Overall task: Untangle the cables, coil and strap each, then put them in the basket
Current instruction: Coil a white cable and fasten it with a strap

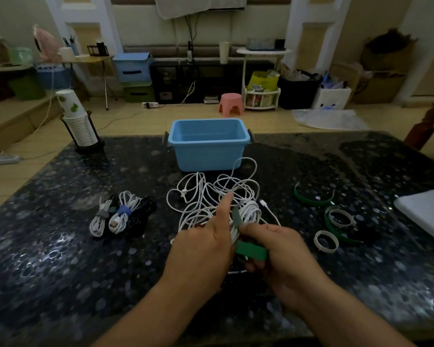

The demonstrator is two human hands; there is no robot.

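The white cable coil sits low over the surface, in front of the blue basket, likely so the green strap can wrap around it. The right hand curls its fingers around the strap. The left hand steadies the coil with thumb extended, its other fingers hidden.

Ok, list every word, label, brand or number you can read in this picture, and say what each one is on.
No text can be read anywhere in this view.
White paper cup with green leaf print: a pattern only, no words.
Yellow-green plastic bag on the floor: any print is too blurred to read.
Light blue plastic basket, green hook-and-loop strap, white cable tangle: no marking shows.
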